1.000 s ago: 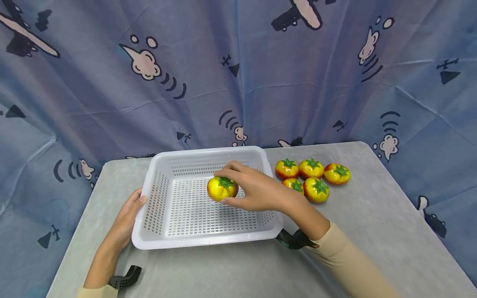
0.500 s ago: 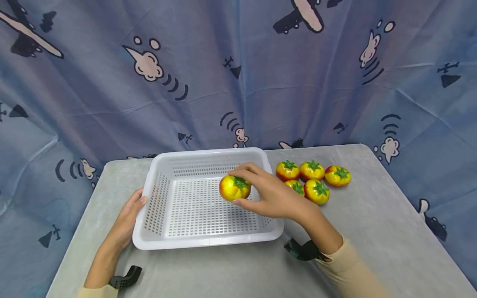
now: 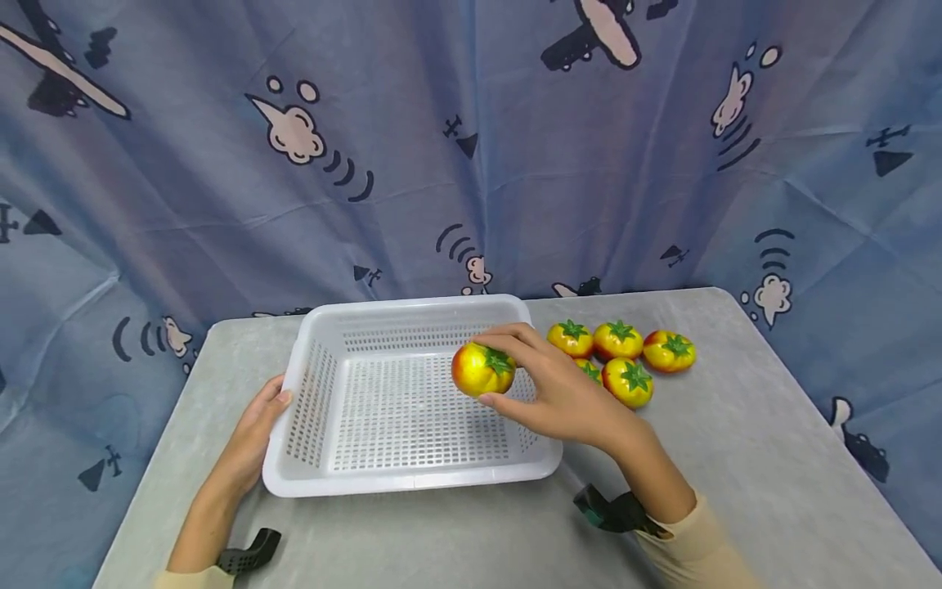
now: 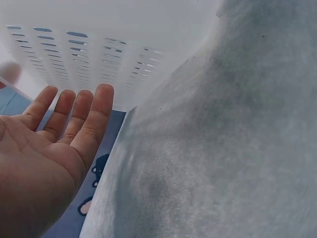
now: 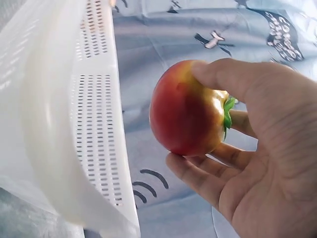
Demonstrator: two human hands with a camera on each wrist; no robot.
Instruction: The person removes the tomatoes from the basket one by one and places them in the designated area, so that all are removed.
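Observation:
A glossy yellow-and-red tomato (image 3: 483, 370) with a green leafy top is in my right hand (image 3: 562, 393), pinched between thumb and fingertips. In the head view it overlaps the right part of a white perforated plastic basket (image 3: 412, 478); the right wrist view shows a gap between the tomato (image 5: 185, 111) and the basket's wall (image 5: 96, 134). My left hand (image 3: 250, 429) holds the basket's left side, thumb at the rim. Seen from the left wrist, the fingers of the left hand (image 4: 59, 144) lie along the basket's outer wall (image 4: 99, 54).
Several similar tomatoes (image 3: 628, 382) sit grouped on the grey table (image 3: 736, 458), right of the basket; my right hand partly hides one. A blue patterned curtain (image 3: 397, 164) hangs behind the table. Each wrist wears a black mount, the left mount (image 3: 250, 552) close over the table.
My right hand has moved right and slightly toward me with the tomato, from the basket's middle toward its right side. The left hand and the basket have stayed in place.

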